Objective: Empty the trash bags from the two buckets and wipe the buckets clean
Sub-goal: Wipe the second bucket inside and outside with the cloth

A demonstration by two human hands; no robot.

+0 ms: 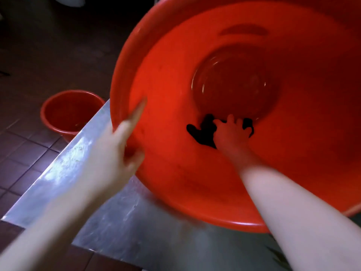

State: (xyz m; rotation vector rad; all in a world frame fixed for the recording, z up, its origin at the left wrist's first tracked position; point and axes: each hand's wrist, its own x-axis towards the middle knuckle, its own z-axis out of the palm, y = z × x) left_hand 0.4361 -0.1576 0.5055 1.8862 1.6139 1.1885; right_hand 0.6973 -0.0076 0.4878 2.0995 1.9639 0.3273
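Observation:
A large red bucket (175,61) lies tilted on a steel table, its mouth turned toward me. My left hand (121,145) holds its near-left rim, thumb inside and index finger stretched along the edge. My right hand (232,132) reaches deep inside and presses a dark cloth (203,132) against the lower wall, just below the round bottom. The fingers are spread over the cloth. A second, smaller red bucket (64,114) stands upright on the floor to the left, with no bag visible in it.
The steel table (82,161) runs diagonally, its left edge beside the floor bucket. Dark tiled floor (25,153) lies to the left. A white object (70,0) shows at the top edge.

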